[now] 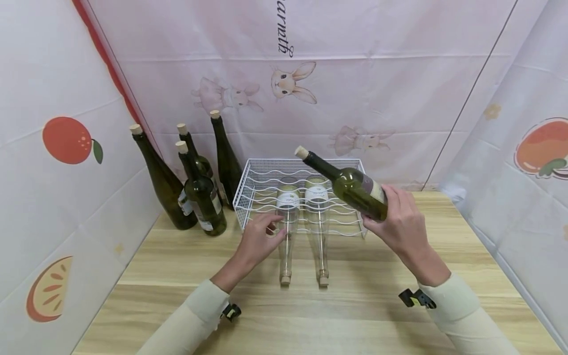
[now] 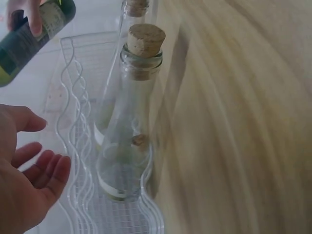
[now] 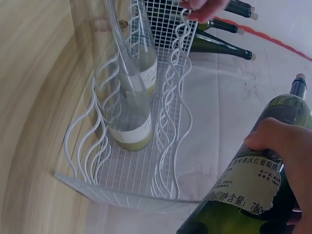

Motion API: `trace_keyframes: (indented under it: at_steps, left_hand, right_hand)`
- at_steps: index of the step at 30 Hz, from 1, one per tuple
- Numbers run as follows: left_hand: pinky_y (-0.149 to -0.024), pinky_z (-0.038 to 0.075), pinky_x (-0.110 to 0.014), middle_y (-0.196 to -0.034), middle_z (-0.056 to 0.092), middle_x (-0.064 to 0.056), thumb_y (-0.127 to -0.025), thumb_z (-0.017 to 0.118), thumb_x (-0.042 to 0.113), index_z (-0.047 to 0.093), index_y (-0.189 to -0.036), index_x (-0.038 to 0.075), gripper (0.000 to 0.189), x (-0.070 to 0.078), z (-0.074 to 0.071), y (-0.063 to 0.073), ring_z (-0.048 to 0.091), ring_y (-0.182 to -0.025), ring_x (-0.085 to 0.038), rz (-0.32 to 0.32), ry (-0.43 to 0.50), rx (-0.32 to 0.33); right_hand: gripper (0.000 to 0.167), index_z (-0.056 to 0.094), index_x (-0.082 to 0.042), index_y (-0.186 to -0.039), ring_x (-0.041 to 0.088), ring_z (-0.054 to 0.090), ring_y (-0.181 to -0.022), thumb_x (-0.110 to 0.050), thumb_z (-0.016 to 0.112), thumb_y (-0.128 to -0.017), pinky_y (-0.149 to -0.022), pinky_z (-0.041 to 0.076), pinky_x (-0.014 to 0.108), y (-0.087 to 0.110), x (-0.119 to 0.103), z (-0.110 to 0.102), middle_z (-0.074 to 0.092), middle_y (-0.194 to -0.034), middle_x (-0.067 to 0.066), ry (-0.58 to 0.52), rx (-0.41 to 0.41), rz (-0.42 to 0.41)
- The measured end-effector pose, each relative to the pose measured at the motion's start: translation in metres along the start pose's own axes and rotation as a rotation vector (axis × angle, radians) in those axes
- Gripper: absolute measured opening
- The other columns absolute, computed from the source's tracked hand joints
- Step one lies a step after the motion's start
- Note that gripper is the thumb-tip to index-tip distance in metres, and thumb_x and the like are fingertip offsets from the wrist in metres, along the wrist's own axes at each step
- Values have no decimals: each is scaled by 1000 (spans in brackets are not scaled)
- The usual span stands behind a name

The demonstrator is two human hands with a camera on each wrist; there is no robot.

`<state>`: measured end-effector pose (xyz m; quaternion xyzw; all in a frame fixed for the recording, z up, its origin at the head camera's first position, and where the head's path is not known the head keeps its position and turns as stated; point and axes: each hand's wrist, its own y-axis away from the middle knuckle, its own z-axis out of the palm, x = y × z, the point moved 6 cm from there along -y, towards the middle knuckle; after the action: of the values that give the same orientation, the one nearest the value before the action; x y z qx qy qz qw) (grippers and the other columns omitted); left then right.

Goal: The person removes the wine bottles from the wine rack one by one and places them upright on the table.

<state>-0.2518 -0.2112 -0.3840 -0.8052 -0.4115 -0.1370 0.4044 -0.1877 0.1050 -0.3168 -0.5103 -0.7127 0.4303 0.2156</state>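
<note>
My right hand (image 1: 401,219) grips a green wine bottle (image 1: 357,190) round its labelled lower part. The bottle is tilted above the right side of a white wire wine rack (image 1: 346,224), its corked neck pointing up and to the left. In the right wrist view, printed text shows on its label (image 3: 248,183). My left hand (image 1: 262,234) hovers by the front of the rack with fingers loosely bent and nothing in them. Beside it, two clear corked bottles, a left one (image 1: 288,236) and a right one (image 1: 317,224), lie in the rack with their necks toward me.
Several green corked bottles, one of them with a label (image 1: 201,197), stand upright left of the rack on the wooden table (image 1: 355,315). Printed curtains (image 1: 399,98) hang behind the table and along both sides.
</note>
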Motion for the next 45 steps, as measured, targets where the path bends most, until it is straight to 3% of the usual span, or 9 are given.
trace_keyframes:
  at_steps: [7, 13, 20, 29, 38, 45]
  left_hand:
    - [-72, 64, -28, -113, 74, -22, -86, 82, 11, 71, -123, 0, 41, -20, 8, 2, 75, -88, -31, -245, 100, -48]
    - [-78, 65, -37, -125, 72, -23, -85, 81, 15, 68, -131, 4, 48, -34, 15, 6, 75, -96, -32, -387, 157, -97]
    - [-85, 63, -42, -139, 67, -17, -89, 80, 27, 59, -142, 3, 62, -48, 26, 11, 72, -112, -32, -536, 189, -160]
    - [-93, 62, -42, -138, 66, -19, -87, 82, 29, 56, -144, -1, 70, -55, 34, 20, 72, -115, -33, -637, 256, -165]
    - [-82, 65, -41, -131, 65, -31, -88, 81, 21, 49, -147, -9, 73, -64, 44, 19, 75, -104, -39, -748, 443, -172]
    - [-81, 66, -44, -124, 69, -33, -89, 78, 13, 46, -146, -15, 71, -67, 52, 23, 77, -90, -33, -801, 569, -186]
  right_hand:
    - [75, 61, 13, -122, 45, 63, -95, -23, 85, -61, -78, 59, 61, 0, 17, 1, 68, -110, 31, -70, 37, 64]
    - [75, 59, 12, -123, 43, 59, -99, -21, 87, -62, -85, 53, 57, 1, 38, 6, 65, -110, 31, -145, 14, 169]
    - [76, 57, 12, -126, 43, 57, -103, -12, 90, -63, -83, 45, 53, 6, 66, 16, 63, -114, 31, -213, -24, 333]
    - [79, 55, 10, -132, 42, 57, -104, -12, 92, -65, -82, 45, 49, 16, 96, 40, 61, -116, 30, -243, -55, 450]
    - [78, 53, 3, -140, 38, 54, -113, -16, 90, -75, -88, 46, 50, 22, 119, 56, 57, -124, 26, -296, -81, 579]
    - [80, 48, 3, -144, 41, 54, -124, -21, 88, -78, -101, 50, 60, 25, 130, 74, 53, -135, 26, -333, -119, 691]
